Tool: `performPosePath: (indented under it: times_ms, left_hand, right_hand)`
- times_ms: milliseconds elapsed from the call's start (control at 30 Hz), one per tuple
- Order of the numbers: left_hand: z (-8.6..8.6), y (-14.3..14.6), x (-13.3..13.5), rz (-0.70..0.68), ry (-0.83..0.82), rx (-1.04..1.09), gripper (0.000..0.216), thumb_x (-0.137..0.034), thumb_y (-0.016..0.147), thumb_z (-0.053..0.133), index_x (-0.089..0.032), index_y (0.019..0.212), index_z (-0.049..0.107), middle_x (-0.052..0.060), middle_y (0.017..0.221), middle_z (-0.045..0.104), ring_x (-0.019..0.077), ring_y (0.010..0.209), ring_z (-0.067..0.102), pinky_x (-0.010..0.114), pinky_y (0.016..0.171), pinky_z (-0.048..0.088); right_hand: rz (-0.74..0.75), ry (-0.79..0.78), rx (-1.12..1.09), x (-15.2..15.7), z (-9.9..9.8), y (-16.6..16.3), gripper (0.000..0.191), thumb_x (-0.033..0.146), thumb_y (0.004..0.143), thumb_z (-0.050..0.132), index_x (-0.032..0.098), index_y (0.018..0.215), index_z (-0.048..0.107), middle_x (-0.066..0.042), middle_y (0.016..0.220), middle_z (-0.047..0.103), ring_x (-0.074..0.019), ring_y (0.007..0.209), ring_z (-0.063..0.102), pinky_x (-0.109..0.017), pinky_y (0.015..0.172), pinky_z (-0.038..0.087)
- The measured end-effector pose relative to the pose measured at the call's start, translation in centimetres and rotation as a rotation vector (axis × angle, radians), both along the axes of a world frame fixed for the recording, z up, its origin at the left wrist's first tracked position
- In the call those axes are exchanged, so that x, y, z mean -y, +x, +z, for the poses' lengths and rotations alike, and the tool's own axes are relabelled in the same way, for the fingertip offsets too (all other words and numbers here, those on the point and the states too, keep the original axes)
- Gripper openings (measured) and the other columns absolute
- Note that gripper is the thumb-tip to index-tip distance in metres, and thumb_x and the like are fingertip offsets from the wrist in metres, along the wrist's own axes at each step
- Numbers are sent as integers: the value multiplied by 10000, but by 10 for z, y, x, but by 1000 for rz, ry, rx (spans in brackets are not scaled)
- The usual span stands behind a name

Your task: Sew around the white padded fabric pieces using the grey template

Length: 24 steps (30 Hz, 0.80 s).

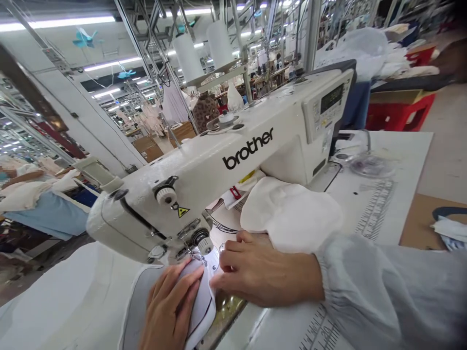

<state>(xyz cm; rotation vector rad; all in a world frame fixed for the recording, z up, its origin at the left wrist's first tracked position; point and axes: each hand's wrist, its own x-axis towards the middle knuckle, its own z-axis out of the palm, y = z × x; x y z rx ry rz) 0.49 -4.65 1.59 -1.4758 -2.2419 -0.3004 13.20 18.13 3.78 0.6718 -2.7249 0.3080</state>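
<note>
A white sewing machine (251, 146) marked "brother" stands across the middle, its presser foot and needle area lit from below. Under the foot lies a pale grey fabric piece (140, 291) with a white rounded border. My left hand (173, 301) rests flat on this piece, fingers stretched toward the foot. To the right of the needle, my right hand (251, 267) is closed, thumb and forefinger pinching the white edge of the piece. Its other fingers are curled. Just beyond my right hand, a padded white fabric piece (292, 211) lies under the machine arm.
Printed rulers (375, 209) mark the white tabletop. A clear round dish (372, 163) sits near the machine's right end. White thread cones (188, 58) stand behind the arm. A red crate (399, 114) is at right, and white fabric (73, 291) spreads at left.
</note>
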Motion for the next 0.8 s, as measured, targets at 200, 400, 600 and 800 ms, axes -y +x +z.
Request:
performPosePath:
  times_ms: [200,400,600,800]
  left_hand:
    - [-5,-12,11,-19,-96,39,293,-315,941,508,-363,1202,630,-24,1328,641,212,1205,610,377,928,555]
    - [-1,-6,9,-14,-113,90,282,-314,941,520,-359,1202,618,-24,1342,625,203,1234,583,367,953,541]
    - [3,-1,3,-20,-46,84,266,-320,953,487,-343,1174,633,-7,1274,663,213,1174,622,387,923,550]
    - [-1,-6,10,-5,-105,135,308,-298,956,496,-374,1239,589,-19,1348,614,213,1255,564,409,972,537]
  right_hand:
    - [42,13,-21,-1,-2,-1,174,206,1013,484,210,1102,633,-16,969,615,-173,861,496,-361,751,286]
    - [42,-74,17,1,0,1,210,267,1022,493,167,1181,587,-28,1000,635,-172,879,510,-345,747,291]
    - [72,-38,39,3,-1,1,257,258,1042,435,169,922,644,-23,963,629,-161,880,505,-349,794,293]
    - [118,-30,42,3,-2,-1,205,200,1032,441,188,1038,646,-33,967,618,-165,874,494,-345,786,286]
